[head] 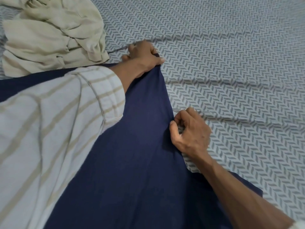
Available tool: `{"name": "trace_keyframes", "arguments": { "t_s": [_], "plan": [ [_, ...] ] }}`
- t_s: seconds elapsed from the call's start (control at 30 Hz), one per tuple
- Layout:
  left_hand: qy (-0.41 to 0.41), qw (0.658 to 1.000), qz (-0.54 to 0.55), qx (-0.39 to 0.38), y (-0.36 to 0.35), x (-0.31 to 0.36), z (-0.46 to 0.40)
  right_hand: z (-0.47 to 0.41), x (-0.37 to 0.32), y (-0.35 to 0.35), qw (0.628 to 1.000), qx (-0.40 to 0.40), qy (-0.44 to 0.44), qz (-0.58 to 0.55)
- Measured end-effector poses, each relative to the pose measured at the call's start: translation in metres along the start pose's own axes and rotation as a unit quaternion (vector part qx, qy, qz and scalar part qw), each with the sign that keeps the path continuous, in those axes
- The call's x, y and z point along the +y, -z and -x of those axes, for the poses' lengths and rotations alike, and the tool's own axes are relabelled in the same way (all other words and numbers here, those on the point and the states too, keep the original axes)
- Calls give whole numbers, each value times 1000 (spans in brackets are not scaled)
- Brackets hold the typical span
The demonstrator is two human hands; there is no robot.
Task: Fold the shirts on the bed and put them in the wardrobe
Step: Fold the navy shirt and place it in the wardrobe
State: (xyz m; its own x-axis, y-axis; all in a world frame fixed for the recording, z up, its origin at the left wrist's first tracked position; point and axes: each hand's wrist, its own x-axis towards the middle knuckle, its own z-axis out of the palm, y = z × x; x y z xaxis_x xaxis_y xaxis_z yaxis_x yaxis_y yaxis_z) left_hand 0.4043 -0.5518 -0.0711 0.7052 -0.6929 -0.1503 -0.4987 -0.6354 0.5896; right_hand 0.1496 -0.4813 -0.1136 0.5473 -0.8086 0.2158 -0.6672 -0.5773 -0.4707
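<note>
A navy blue shirt (137, 146) lies spread flat on the bed, running from the lower middle up to the centre. My left hand (145, 56) grips its far corner, thumb on top and fingers curled under the cloth. My right hand (189, 131) pinches the shirt's right edge, about halfway along, with fingers curled. A crumpled beige shirt (52, 35) sits in a heap at the upper left, apart from both hands. My striped sleeve covers the navy shirt's left part.
The bed sheet (231, 63) is pale blue with a grey leaf pattern and fills the right and top of the view, with a few shallow wrinkles near my hands. No wardrobe is in view.
</note>
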Motion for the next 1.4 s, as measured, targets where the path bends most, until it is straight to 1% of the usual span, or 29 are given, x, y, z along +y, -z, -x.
{"name": "trace_keyframes", "arguments": {
  "t_s": [0.2,0.3,0.33,0.4,0.43,0.5,0.53,0.57,0.63,0.7,0.73,0.8,0.83,0.9,0.93,1.0,1.03,1.1,1.13,1.2,1.27,1.33,1.4],
  "plan": [
    [-83,991,-95,51,17,-13,38,-2,-3,2,1000,-4,-15,1],
    [-109,983,-137,54,32,-41,104,-2,-6,6,999,-44,-16,6],
    [-115,982,-142,47,37,-51,133,-3,-5,7,998,-59,-19,8],
    [-120,986,-118,9,56,-74,202,-1,-11,15,997,-74,-22,7],
    [-111,989,-98,-21,66,-84,237,0,-12,18,996,-81,-33,2],
    [-65,994,-55,-74,97,-115,310,9,-28,25,995,-86,-52,-23],
    [-37,995,-39,-84,111,-134,340,12,-36,28,994,-80,-65,-36],
    [-12,996,-34,-80,123,-154,369,15,-40,29,993,-80,-75,-41],
    [38,997,-32,-55,148,-193,422,27,-50,37,991,-104,-81,-33],
    [80,996,-20,-36,160,-220,457,39,-57,51,985,-134,-103,-36],
    [93,995,-7,-27,166,-231,472,52,-63,56,984,-142,-99,-34],
    [102,995,14,-5,169,-243,492,78,-77,61,986,-148,-74,4],
    [106,994,22,13,169,-247,500,91,-85,60,990,-129,-55,34],
    [123,989,30,75,171,-256,520,131,-108,52,993,-84,10,82],
    [136,984,32,111,172,-262,530,152,-128,49,994,-60,44,83],
    [166,971,42,167,172,-272,539,195,-164,40,994,-48,81,49],
    [185,963,48,190,174,-282,546,221,-187,34,992,-54,113,27],
    [216,947,48,235,176,-301,555,273,-224,26,976,-69,204,-2],
    [228,937,57,258,178,-311,559,298,-242,24,963,-93,252,-16],
    [269,913,100,291,184,-320,561,339,-265,19,927,-165,335,-30],
    [297,890,141,317,195,-324,557,368,-277,11,894,-225,388,-8],
    [332,880,151,306,202,-338,552,388,-283,-1,875,-235,422,29],
    [379,863,191,275,206,-352,548,395,-286,-8,874,-228,426,47]
  ]
}}
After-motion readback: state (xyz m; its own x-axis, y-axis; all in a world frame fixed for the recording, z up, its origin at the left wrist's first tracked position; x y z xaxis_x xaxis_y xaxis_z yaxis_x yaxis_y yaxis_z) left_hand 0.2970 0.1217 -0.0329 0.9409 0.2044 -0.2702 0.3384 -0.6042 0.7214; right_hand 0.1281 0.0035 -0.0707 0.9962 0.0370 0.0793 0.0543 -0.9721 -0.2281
